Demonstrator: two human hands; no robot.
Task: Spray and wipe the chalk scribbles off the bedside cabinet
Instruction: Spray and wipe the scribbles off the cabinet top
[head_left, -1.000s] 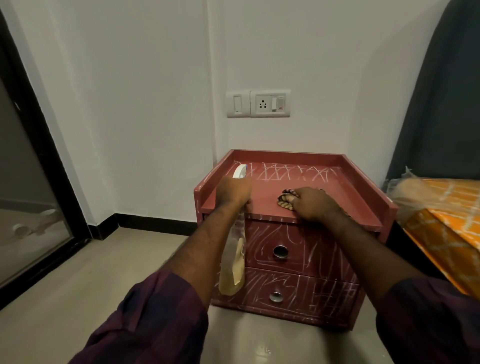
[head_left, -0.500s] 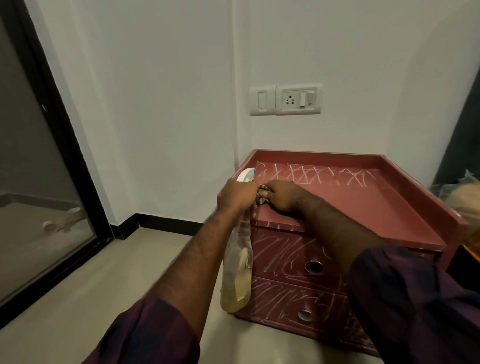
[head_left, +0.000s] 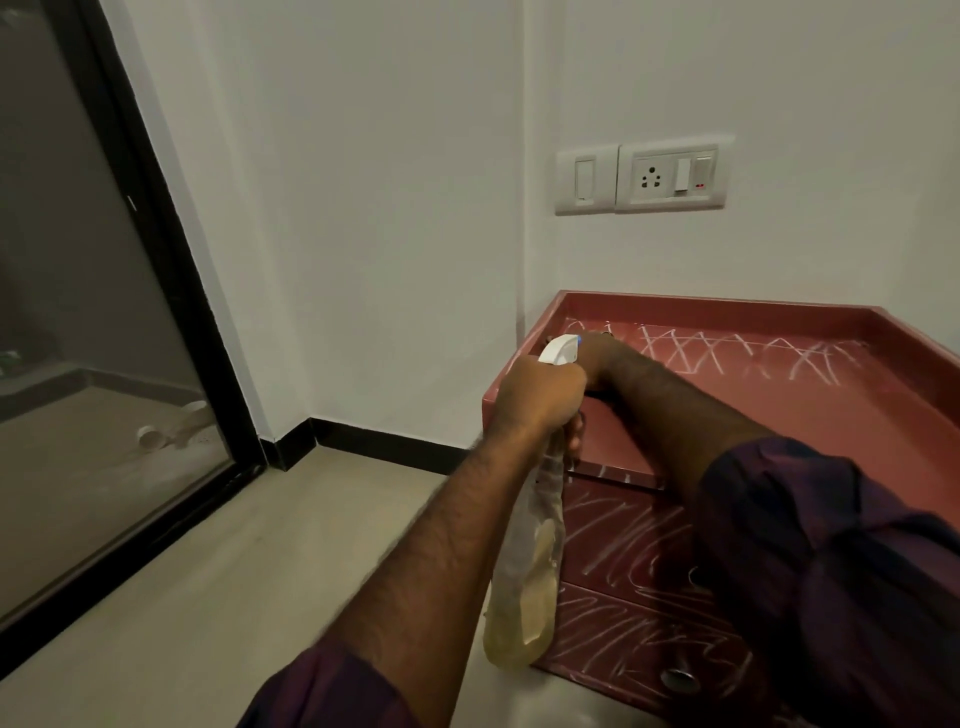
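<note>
The red bedside cabinet (head_left: 727, 306) stands against the wall at the right. White chalk scribbles (head_left: 727, 353) cross the back of its top, and more cover the drawer fronts (head_left: 623, 545). My left hand (head_left: 540, 400) grips the neck of a clear spray bottle (head_left: 524, 597) holding yellowish liquid; its white head pokes up above my fist. The bottle hangs beside the cabinet's left front corner. My right hand (head_left: 597, 358) rests on the top near the left back corner, mostly hidden behind my left hand. Only a dark scrap of the cloth (head_left: 605, 331) shows under it.
A glass door in a black frame (head_left: 171, 291) fills the left side. A switch and socket plate (head_left: 670, 176) sits on the white wall above the cabinet. Grey tiled floor (head_left: 260, 545) with a black skirting spreads to the cabinet's left.
My right hand has slid with the cloth from the middle front of the top to the left back corner. My head has turned left and moved closer. The left hand still holds the bottle.
</note>
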